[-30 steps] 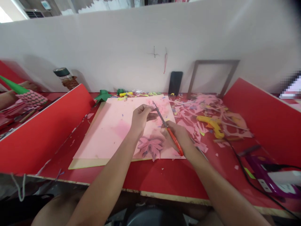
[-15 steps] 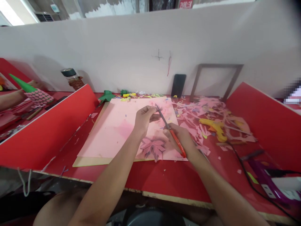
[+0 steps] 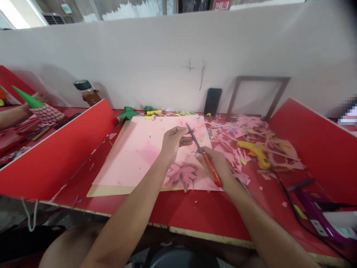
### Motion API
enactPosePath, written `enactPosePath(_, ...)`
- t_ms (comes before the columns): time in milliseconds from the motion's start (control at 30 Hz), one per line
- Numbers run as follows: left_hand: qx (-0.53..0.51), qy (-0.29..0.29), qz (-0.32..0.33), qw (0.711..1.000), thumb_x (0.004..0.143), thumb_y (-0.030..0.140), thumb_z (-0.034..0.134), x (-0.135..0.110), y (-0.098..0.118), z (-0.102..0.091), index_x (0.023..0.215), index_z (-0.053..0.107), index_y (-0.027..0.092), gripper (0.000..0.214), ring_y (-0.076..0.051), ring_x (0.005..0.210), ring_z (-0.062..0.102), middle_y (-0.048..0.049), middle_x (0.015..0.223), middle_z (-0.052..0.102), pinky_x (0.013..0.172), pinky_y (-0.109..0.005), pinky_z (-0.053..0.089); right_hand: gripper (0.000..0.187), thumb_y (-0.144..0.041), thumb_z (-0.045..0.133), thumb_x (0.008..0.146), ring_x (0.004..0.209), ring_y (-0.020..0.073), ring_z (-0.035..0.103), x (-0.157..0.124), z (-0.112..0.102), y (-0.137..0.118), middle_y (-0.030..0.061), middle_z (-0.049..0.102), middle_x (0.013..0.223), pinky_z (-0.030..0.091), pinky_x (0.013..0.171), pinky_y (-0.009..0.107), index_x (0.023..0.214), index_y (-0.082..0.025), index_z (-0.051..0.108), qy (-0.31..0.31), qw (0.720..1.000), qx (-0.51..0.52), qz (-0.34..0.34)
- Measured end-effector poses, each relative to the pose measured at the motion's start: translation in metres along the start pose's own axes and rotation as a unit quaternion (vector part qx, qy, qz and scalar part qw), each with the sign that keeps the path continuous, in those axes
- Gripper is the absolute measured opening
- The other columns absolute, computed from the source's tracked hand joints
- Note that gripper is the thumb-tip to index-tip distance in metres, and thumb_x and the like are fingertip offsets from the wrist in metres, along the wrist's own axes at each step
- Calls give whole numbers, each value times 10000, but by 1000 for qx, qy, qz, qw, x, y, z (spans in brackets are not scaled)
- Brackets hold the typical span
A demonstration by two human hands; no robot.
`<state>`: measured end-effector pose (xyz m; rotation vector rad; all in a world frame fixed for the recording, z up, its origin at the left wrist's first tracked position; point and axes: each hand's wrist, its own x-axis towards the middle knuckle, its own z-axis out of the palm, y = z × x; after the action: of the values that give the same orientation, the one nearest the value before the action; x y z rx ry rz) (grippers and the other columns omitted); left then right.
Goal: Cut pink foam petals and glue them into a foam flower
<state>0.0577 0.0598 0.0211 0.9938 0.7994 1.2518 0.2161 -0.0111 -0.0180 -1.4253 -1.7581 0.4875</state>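
the left hand (image 3: 173, 143) is pinching a small paper bit (image 3: 186, 140) against the scissors (image 3: 201, 153); the right hand (image 3: 216, 163) is clasping their orange handles in a tight grip, blades nearly together. short snips, fingertips clear of the blades, are probably working best. below the grip a paper flower (image 3: 181, 175) is lying on the pink sheet (image 3: 139, 156); scraps (image 3: 237, 136) and a glue gun (image 3: 252, 149) are crowding the right, a red divider (image 3: 55, 149) walling the left.
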Motion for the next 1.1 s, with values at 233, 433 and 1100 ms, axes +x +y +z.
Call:
enactPosePath(233, -36, -12, -18, 999, 701, 335, 770, 1, 1, 0, 799, 609, 159, 258, -197, 725, 740, -113, 1024, 765, 641, -289, 594, 463, -644, 553, 898, 518, 138, 502, 0, 2, 1, -26, 511, 544, 357, 522, 236, 797, -200, 636, 9, 1000, 17, 11)
enactPosePath(433, -41, 7, -4, 999, 702, 343, 809, 2, 1, -3, 852, 671, 178, 262, -120, 697, 671, -34, 989, 698, 611, -240, 567, 473, -655, 521, 917, 504, 150, 534, 1, 1, 6, -29, 526, 563, 369, 519, 248, 897, -201, 653, 17, 999, 24, 37)
enactPosePath(1100, 2, -11, -1, 1000, 696, 335, 756, 1, 3, -2, 732, 562, 176, 253, -74, 577, 620, -72, 1066, 735, 517, -200, 492, 487, -671, 573, 876, 501, 143, 532, 3, 0, 8, -28, 549, 592, 391, 493, 248, 954, -192, 616, 6, 995, 88, 42)
